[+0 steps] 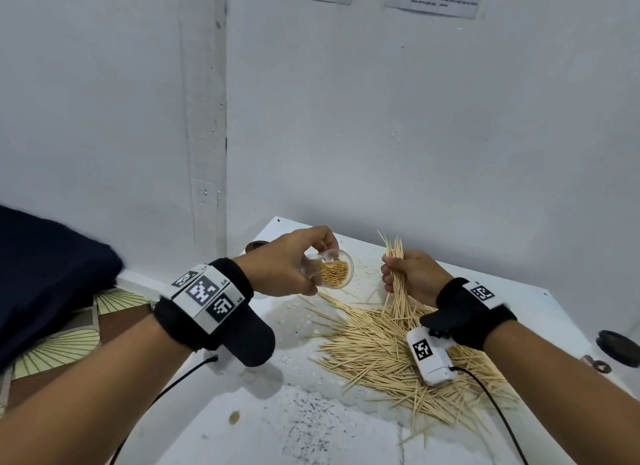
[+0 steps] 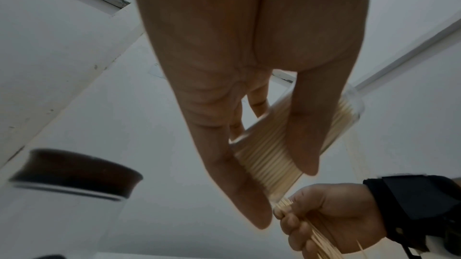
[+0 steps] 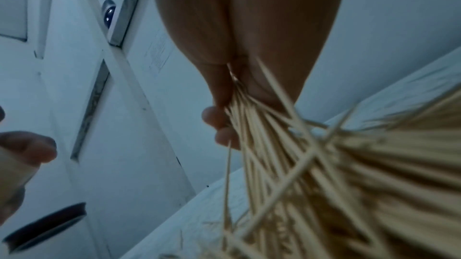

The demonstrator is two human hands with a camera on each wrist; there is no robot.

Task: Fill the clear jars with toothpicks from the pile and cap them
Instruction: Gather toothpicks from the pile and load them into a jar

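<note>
Fingers (image 1: 320,238) of the left hand (image 1: 284,264) curl round a clear cylindrical jar (image 1: 332,272); the right hand (image 1: 414,274) clasps thin wooden toothpicks (image 1: 398,281) over the tabletop (image 1: 311,412) pile (image 1: 388,350).

One open jar (image 1: 334,272); two dark lids (image 1: 618,347)

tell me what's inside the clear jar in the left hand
The clear jar, tilted in the left hand, is packed with toothpicks, ends showing at its open mouth. The fingers cover part of its wall, so the bottom is hidden.
</note>
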